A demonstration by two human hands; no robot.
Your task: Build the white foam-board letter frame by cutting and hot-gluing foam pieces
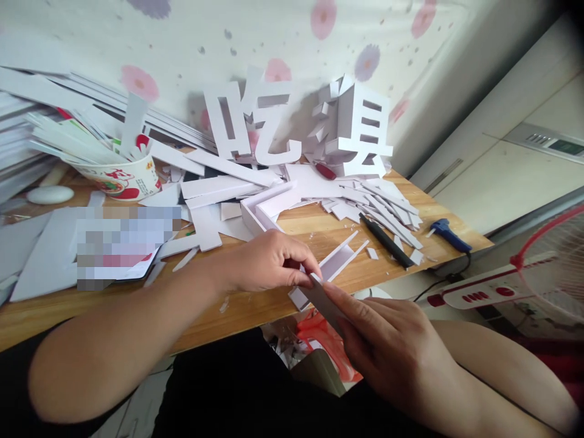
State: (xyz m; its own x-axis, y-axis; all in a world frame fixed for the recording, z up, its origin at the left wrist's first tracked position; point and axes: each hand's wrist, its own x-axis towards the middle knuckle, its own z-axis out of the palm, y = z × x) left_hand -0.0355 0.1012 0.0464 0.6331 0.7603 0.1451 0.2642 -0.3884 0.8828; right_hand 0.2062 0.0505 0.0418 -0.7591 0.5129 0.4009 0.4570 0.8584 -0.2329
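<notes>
Over the table's front edge, my right hand (392,334) holds a narrow strip of white board (327,307), its shaded face towards me. My left hand (274,261) pinches at the far end of the same strip, thumb and forefinger close to the right fingertips. Just behind the hands lies a white channel-shaped board piece (340,261) with raised sides, partly hidden by them. Beyond my left hand is an angled white piece with upright walls (255,213).
White cut-out characters (274,121) stand against the flowered wall covering. A black-handled tool (385,240), board offcuts (383,207) and a blue glue gun (449,236) lie right. A paper tub (132,179) of strips and a phone (137,267) are left; a fan (493,289) stands right.
</notes>
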